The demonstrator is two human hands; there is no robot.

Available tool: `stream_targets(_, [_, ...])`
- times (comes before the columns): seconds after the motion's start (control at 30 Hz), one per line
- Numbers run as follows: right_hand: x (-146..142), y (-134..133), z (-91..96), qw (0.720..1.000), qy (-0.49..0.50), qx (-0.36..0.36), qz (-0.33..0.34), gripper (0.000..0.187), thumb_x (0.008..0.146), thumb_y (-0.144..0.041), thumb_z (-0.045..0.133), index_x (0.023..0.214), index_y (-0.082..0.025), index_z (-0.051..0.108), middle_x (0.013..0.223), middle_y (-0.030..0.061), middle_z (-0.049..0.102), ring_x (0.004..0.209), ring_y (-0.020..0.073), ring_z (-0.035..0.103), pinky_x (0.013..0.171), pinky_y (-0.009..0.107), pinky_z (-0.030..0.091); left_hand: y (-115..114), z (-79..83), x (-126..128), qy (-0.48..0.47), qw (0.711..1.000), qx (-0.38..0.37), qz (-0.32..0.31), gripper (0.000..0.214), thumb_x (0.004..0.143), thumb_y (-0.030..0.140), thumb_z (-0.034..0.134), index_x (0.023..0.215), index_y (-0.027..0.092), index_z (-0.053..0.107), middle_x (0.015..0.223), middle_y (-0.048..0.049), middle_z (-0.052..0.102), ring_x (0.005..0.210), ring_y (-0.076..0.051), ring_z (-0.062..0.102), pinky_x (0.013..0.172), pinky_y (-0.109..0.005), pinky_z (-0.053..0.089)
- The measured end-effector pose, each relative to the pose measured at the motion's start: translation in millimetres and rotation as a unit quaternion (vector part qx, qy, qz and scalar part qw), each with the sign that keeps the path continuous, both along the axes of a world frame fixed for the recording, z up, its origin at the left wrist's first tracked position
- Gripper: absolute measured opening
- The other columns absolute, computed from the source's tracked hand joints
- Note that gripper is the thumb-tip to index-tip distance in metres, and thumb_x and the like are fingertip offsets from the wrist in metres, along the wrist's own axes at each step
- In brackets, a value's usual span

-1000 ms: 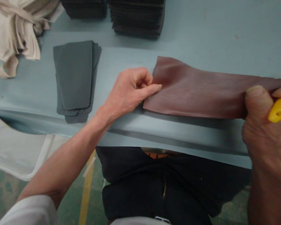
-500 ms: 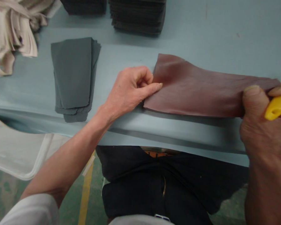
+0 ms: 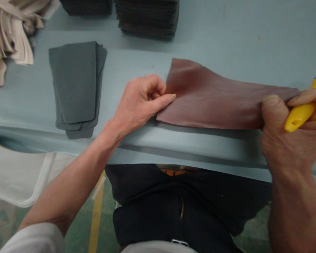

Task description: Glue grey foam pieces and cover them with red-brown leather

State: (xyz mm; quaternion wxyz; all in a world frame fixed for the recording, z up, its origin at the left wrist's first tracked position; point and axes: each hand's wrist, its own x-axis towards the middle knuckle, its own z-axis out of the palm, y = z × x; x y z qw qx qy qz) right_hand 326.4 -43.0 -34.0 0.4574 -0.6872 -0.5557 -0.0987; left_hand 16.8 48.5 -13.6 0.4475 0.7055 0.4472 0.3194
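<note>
A reddish-brown leather piece (image 3: pixel 213 100) is stretched lengthwise between both hands above the blue-grey table covering. My left hand (image 3: pixel 144 102) is closed on its left edge, thumb on top and fingers curled beneath. At the narrower right end, my right hand (image 3: pixel 297 130) presses its thumb on the leather. That same hand also grips a yellow-handled brush (image 3: pixel 300 117), whose handle end points towards the leather. A bit of its metal collar shows at the right edge, and the bristles are out of view.
Left of my hands lies a small pile of dark grey pieces (image 3: pixel 73 84). Tall dark stacks (image 3: pixel 147 17) stand at the back, with beige cloth strips (image 3: pixel 15 31) at far left. A white plastic tray (image 3: pixel 42 179) sits below the table's front edge (image 3: pixel 200 154).
The view has shifted slightly, so most things appear further left. More of the brush and my right hand now shows. Both hands keep the same hold on the leather.
</note>
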Motion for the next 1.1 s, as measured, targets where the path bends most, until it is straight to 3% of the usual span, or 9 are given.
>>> stream_targets(0.4, [-3.1,-1.5,0.8,1.0,0.001,0.008,0.024,0.029,0.076,-0.039,0.072,0.082,-0.023,0.049,0.078,-0.0026,0.05,0.069,0.0129,0.049,0.075,0.039,0.039,0.1,-2.5,-0.2,0.005,1.0,0.024,-0.006,0.03,0.09,0.035,0.085,0.076,0.021,0.062,0.068,0.003,0.058,0.065,-0.013,0.047,0.06,-0.033,0.034])
stream_targets(0.63, [-10.6,-2.2,6.2,1.0,0.01,-0.021,0.013,0.025,0.081,-0.04,0.069,0.085,-0.024,0.049,0.08,-0.0033,0.049,0.071,0.0131,0.049,0.073,0.034,0.042,-2.2,-4.0,-2.3,0.014,0.999,0.034,0.01,0.03,0.09,0.042,0.086,0.08,0.022,0.065,0.067,0.0029,0.06,0.062,-0.013,0.047,0.058,-0.034,0.033])
stream_targets(0.8, [-12.6,-4.8,8.2,0.999,0.014,-0.008,0.043,0.023,0.086,-0.034,0.072,0.087,-0.023,0.051,0.078,-0.0038,0.049,0.068,0.0119,0.046,0.067,0.03,0.041,-2.5,-2.2,-2.3,0.027,0.999,0.042,0.012,0.033,0.089,0.048,0.086,0.079,0.024,0.065,0.066,0.0033,0.06,0.061,-0.013,0.046,0.054,-0.034,0.033])
stream_targets(1.1, [-0.8,-10.0,2.3,0.995,0.039,-0.081,0.053,0.022,0.097,-0.044,0.064,0.094,-0.027,0.05,0.078,-0.0052,0.045,0.063,0.0118,0.043,0.064,0.027,0.045,-9.1,8.1,5.1,0.107,0.989,0.045,0.092,0.026,0.084,0.053,0.081,0.08,0.03,0.069,0.07,0.0049,0.064,0.062,-0.015,0.046,0.057,-0.036,0.029])
